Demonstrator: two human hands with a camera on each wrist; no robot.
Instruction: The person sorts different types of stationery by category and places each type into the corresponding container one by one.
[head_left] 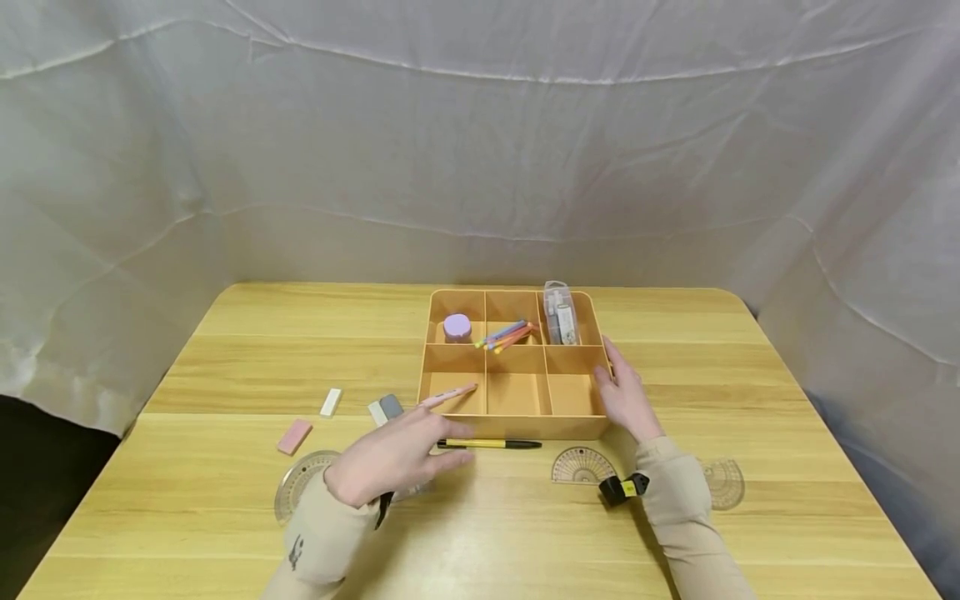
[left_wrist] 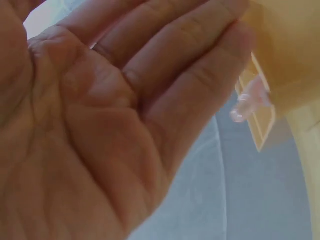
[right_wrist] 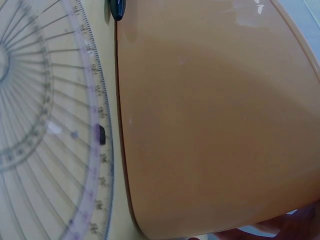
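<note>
An orange compartment tray (head_left: 495, 427) stands at the middle of the table. My right hand (head_left: 628, 400) holds its right wall, thumb over the rim and fingers outside. My left hand (head_left: 397, 454), fingers loosely extended, hovers by the tray's front left corner with nothing in its palm, as the left wrist view shows. Near its fingers a yellow-and-black pen (head_left: 491, 443) lies along the tray's front. A pink pen (head_left: 448, 396) leans over the wall of the front left compartment; its end (left_wrist: 245, 107) pokes past the rim in the left wrist view.
Back compartments hold a purple-lidded jar (head_left: 457, 327), colourful sticks (head_left: 508, 335) and a clear case (head_left: 561, 317). Protractors lie at left (head_left: 300, 483), front (head_left: 581, 467) and right (head_left: 725, 483). Erasers sit at left: white (head_left: 331, 402), pink (head_left: 295, 437), grey-and-white (head_left: 388, 407).
</note>
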